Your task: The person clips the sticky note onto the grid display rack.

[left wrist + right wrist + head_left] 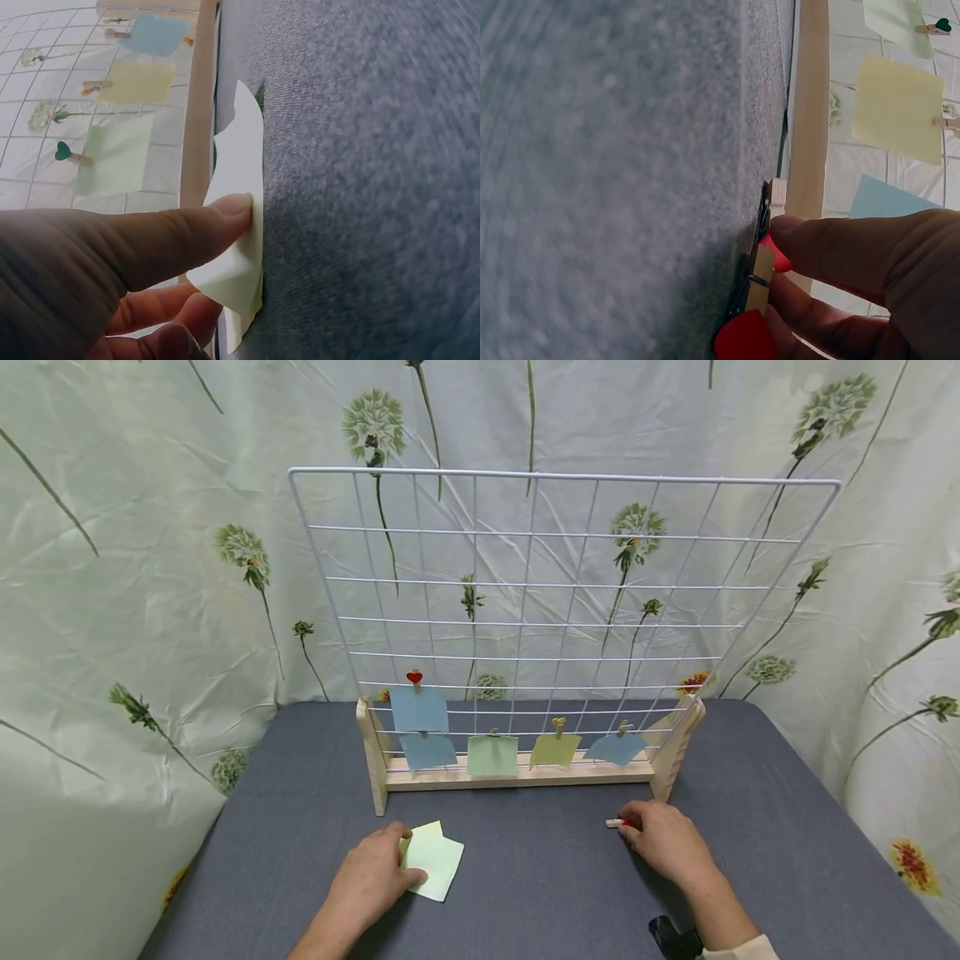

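My left hand pinches a small stack of paper notes, a pale green one over a yellow one, low over the cloth. In the left wrist view the thumb presses on the pale paper while the fingers curl behind it. With thumb and fingers my right hand pinches a small wooden clothespin with a red decoration, right at the tabletop. A second clothespin with a red heart shows beside the fingers in the right wrist view.
Ahead stands a white wire grid in a wooden base. Clipped low on it are blue notes, a green note and a yellow note. A dark grey cloth covers the table; a floral curtain hangs behind.
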Tool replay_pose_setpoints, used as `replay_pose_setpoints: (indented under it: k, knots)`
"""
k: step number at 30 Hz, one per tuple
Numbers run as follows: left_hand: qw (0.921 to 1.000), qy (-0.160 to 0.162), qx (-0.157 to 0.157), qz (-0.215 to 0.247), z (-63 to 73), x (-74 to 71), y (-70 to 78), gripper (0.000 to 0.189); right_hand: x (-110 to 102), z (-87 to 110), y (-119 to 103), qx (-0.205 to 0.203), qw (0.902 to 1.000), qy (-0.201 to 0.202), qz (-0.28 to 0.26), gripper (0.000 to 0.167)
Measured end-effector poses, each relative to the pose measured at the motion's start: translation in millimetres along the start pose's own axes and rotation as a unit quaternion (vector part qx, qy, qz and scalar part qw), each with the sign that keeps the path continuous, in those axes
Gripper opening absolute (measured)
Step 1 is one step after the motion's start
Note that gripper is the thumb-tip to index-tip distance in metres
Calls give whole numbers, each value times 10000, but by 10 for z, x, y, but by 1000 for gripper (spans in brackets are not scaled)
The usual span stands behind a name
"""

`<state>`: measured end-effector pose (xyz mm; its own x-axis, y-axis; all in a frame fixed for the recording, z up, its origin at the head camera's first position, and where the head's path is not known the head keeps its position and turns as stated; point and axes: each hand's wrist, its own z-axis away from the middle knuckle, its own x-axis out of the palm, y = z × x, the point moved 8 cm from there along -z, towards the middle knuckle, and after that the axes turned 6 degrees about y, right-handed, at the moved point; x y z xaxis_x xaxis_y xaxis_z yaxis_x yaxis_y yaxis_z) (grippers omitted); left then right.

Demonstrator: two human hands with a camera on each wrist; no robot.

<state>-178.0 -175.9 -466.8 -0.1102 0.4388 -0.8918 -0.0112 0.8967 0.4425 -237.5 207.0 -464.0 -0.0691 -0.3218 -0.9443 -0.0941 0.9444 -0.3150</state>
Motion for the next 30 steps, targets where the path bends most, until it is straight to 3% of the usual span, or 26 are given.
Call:
replay_pose_setpoints:
  k: [14,30]
  knots:
    - [9999,-91,-113,25,-17,-7,-7,31,38,12,-5,194,9996,-158,-90,8]
    - [9979,383,468,234,20,-97,93,6,14,17,-12,129,9998,-90,-130,5]
